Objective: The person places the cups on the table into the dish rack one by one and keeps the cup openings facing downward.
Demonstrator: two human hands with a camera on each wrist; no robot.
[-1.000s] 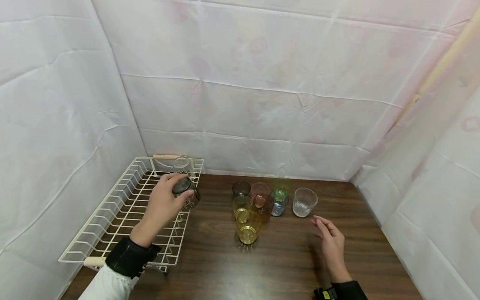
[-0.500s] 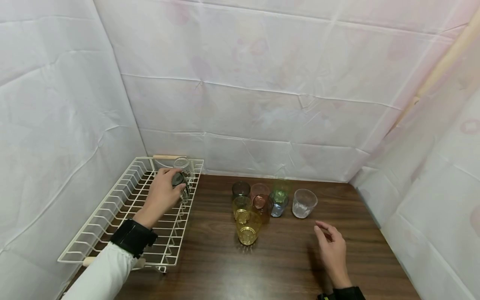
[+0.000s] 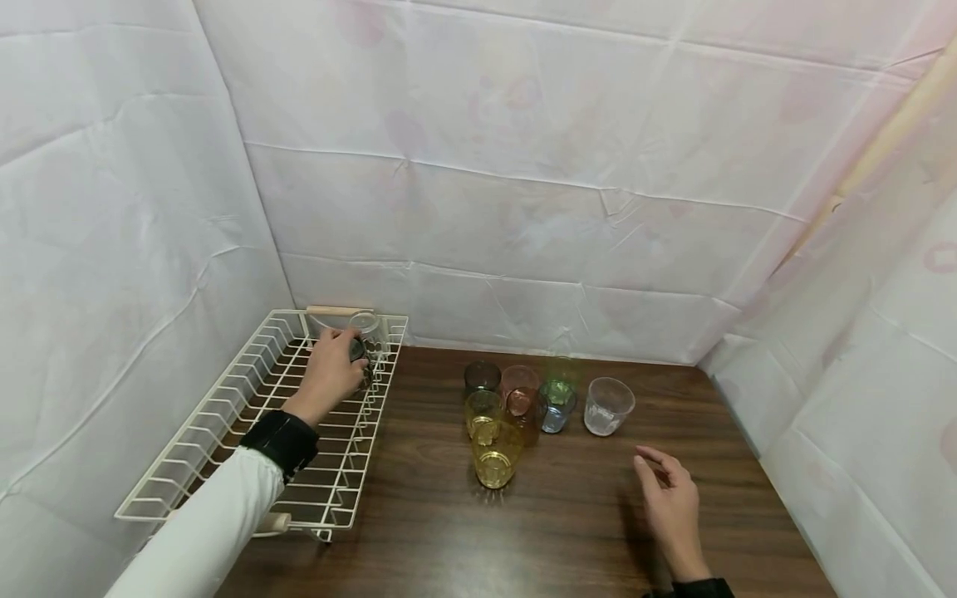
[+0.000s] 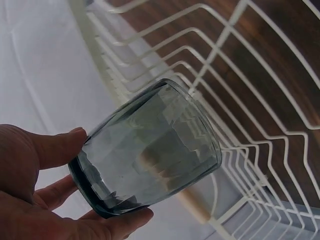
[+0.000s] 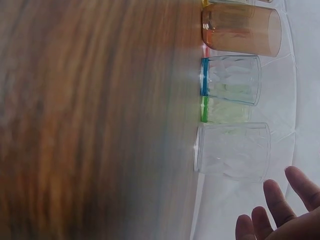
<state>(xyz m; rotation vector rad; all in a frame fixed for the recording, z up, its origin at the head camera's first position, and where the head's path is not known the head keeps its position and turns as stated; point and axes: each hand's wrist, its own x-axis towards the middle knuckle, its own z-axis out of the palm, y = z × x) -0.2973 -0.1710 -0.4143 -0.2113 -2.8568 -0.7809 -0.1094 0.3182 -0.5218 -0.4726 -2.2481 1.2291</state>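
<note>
My left hand (image 3: pixel 331 370) grips a smoky grey-green glass (image 4: pixel 150 150) by its thick base. The left wrist view has the thumb on one side and fingers on the other, the mouth facing the wires of the white dish rack (image 3: pixel 347 498). In the head view the glass is bottom up over the rack's far right part, mostly behind the fingers. Just beyond it, a clear glass (image 3: pixel 371 332) stands upside down in the rack. My right hand (image 3: pixel 670 511) is held above the table, fingers relaxed and holding nothing, nearest to an upright clear glass (image 3: pixel 609 407).
Several coloured glasses stand grouped mid-table: two yellow ones, the front yellow glass (image 3: pixel 495 465) nearest me, a dark glass (image 3: pixel 482 376), a pink glass (image 3: pixel 519 382), an amber glass (image 5: pixel 242 30), a blue glass (image 3: pixel 554 414) and a green glass (image 3: pixel 559 378). White cloth walls (image 3: pixel 486 224) enclose the table.
My left hand has carried the smoky glass left and farther back over the rack, turning it more upside down. The right hand has drawn slightly back from the clear glass, its fingers spreading.
</note>
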